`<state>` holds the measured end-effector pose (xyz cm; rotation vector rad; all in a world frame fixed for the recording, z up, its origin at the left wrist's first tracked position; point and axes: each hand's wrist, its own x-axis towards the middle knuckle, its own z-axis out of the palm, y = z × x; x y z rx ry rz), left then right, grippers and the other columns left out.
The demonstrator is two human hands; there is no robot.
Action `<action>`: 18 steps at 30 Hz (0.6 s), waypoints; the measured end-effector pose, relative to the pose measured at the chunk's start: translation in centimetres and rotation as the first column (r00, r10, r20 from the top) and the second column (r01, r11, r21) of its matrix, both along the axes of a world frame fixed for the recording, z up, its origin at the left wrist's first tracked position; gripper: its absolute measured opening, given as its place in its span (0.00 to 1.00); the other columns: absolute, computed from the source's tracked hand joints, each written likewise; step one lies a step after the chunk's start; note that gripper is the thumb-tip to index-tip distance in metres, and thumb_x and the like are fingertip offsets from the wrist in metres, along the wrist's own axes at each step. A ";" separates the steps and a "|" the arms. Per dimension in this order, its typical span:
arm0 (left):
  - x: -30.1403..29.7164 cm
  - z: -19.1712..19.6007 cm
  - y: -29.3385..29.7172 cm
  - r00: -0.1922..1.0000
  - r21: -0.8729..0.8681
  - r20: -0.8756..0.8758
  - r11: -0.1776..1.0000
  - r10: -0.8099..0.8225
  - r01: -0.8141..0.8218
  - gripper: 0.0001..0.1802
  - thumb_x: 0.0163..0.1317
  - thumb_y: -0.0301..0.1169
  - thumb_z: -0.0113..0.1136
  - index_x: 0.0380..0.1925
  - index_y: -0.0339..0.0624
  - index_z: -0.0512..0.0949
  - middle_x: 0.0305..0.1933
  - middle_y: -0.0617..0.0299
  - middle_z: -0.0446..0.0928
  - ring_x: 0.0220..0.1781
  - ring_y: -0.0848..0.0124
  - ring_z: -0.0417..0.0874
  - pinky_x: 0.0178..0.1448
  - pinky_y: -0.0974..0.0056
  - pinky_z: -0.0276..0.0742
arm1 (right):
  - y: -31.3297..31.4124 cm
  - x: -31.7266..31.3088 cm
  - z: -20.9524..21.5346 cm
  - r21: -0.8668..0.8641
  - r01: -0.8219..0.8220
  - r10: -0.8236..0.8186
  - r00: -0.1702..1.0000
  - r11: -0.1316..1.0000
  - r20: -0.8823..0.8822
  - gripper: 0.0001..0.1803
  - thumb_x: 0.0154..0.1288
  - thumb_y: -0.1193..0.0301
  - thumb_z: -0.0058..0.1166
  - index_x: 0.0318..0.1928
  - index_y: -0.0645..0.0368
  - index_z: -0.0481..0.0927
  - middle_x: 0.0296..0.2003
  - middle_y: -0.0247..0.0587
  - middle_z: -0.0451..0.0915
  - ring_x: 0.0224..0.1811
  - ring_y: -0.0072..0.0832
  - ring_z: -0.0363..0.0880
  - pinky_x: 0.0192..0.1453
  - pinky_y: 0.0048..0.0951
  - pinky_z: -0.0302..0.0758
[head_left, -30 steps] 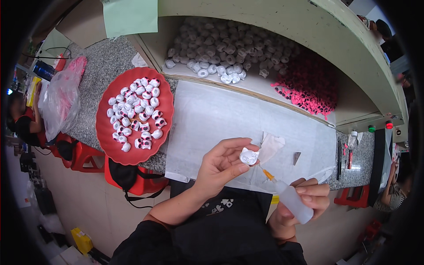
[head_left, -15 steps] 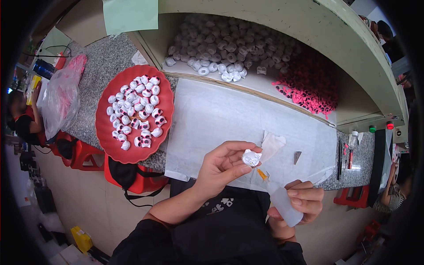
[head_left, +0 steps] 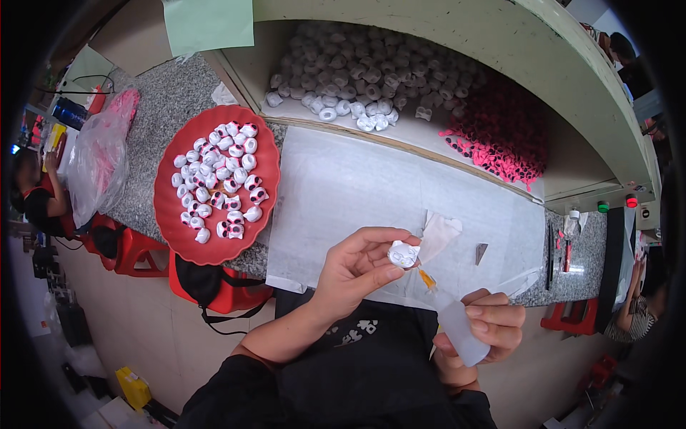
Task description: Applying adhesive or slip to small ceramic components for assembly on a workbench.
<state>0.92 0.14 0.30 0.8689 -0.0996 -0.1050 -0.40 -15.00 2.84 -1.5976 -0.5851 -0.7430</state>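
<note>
Between the thumb and fingers of my left hand point(head_left: 357, 266) is a small white figurine head point(head_left: 404, 254) with pointed ears. My right hand point(head_left: 493, 325) grips a translucent white squeeze bottle point(head_left: 463, 332), tilted so its orange-yellow nozzle point(head_left: 427, 279) points up toward the head. A small gap separates the nozzle tip from the piece. Both hands hover over the near edge of the white paper sheet point(head_left: 343, 193). A crumpled white tissue point(head_left: 437, 232) lies just beyond the piece.
Left of the sheet, a red scalloped plate point(head_left: 168, 214) holds many white heads, several with pink-and-black parts. The shelf behind holds piles of white heads point(head_left: 371, 71) and pink-and-black pieces point(head_left: 500, 146). A small dark triangular scrap point(head_left: 481, 252) lies on the sheet. Red stools point(head_left: 143, 252) stand below the table.
The white head has shifted slightly left and up in my left hand. The nozzle tip has drawn a little away from it, with the bottle still in my right hand.
</note>
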 end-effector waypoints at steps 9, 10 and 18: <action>0.0 -0.2 -0.1 1.000 -0.005 0.000 1.000 -0.003 0.003 0.19 0.49 0.19 0.52 0.44 0.33 0.64 0.45 0.50 0.69 0.44 0.68 0.73 0.50 0.63 0.69 | -0.1 0.1 -0.2 0.020 -0.058 0.057 0.998 0.998 0.024 0.23 0.37 0.69 0.65 0.32 0.58 0.64 0.28 0.37 0.64 0.20 0.20 0.60 0.18 0.17 0.60; 0.0 -0.2 -0.1 1.000 -0.003 0.000 1.000 -0.001 0.001 0.19 0.49 0.19 0.52 0.44 0.33 0.64 0.45 0.50 0.69 0.45 0.68 0.73 0.50 0.63 0.69 | -0.2 0.0 -0.1 0.019 -0.063 0.062 0.998 0.998 0.007 0.23 0.37 0.69 0.65 0.32 0.58 0.64 0.27 0.37 0.63 0.20 0.20 0.60 0.19 0.17 0.60; -0.1 -0.3 -0.2 0.999 0.041 0.047 0.999 0.007 -0.009 0.18 0.49 0.18 0.52 0.43 0.32 0.65 0.45 0.51 0.69 0.46 0.69 0.71 0.51 0.63 0.68 | 0.0 0.1 -0.1 0.051 -0.026 0.026 1.000 0.998 0.003 0.23 0.37 0.69 0.65 0.32 0.57 0.64 0.28 0.37 0.63 0.21 0.20 0.60 0.19 0.17 0.60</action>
